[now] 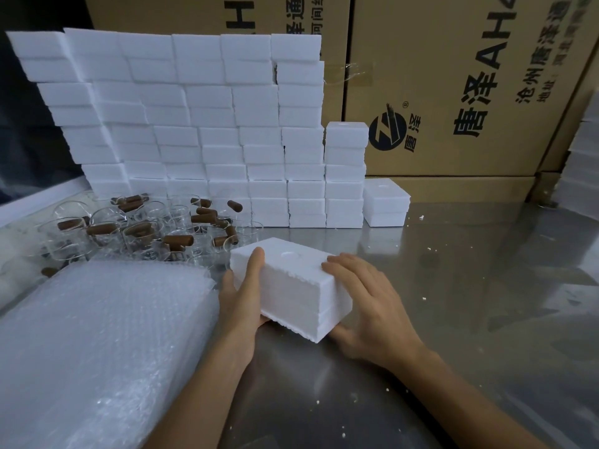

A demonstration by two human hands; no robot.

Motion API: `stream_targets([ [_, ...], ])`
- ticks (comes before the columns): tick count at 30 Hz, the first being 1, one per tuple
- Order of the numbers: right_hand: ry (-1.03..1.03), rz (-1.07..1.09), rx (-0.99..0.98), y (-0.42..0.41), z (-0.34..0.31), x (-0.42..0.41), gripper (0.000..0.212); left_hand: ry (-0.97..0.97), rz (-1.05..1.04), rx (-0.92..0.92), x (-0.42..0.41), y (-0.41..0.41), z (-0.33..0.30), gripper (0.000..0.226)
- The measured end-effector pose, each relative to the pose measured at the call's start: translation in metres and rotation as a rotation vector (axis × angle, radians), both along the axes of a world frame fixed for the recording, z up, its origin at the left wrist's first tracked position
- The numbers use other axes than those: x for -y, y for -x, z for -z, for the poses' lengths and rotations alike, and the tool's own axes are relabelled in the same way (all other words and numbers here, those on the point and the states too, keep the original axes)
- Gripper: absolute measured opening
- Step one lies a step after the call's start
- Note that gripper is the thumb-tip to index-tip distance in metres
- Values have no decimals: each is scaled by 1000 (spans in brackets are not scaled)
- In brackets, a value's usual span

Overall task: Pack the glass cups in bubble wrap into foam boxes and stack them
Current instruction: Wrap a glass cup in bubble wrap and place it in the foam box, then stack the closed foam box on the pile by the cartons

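Left hand (pixel 241 294) and right hand (pixel 366 303) gripping closed foam box (pixel 291 286) at centre frame — bubble wrap (pixel 103 335) lower left, on surface (pixel 470 303).

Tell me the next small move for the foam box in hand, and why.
Probably lift the closed foam box, gripped by the left hand and right hand, onto the single box at the wall's right end; that column is lowest.
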State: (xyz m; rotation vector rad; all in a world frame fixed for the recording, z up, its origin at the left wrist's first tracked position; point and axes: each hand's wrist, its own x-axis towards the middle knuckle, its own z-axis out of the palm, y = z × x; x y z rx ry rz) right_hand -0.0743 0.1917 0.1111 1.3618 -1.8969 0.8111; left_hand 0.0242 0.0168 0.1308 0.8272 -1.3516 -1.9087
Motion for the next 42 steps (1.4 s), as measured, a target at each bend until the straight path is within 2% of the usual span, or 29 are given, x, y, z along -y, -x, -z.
stream_targets([
  [2,2,6,14,-3,-2,3,78,105,-20,32,-4,1,4,78],
  [7,103,132,49,11,-10,-10,83,337,-4,43,-13,2,19,28],
  [9,184,239,53,24,-13,-21,83,385,11,64,-15,2,24,17],
  [15,300,560,77,67,-12,-50,80,469,37,124,-15,6,24,16],
  [18,309,629,84,86,-12,-55,83,553,31,172,-16,9,26,18],
  [23,337,669,9,126,-16,-52,80,578,-9,219,-16,12,29,21],
  [28,196,711,9,173,-39,-38,84,671,-49,273,-17,20,28,25],
  [33,-59,733,5,216,-54,-19,84,708,-88,287,-15,27,29,30],
  [42,-204,774,-3,252,-67,2,82,669,-78,292,-17,26,26,23],
])
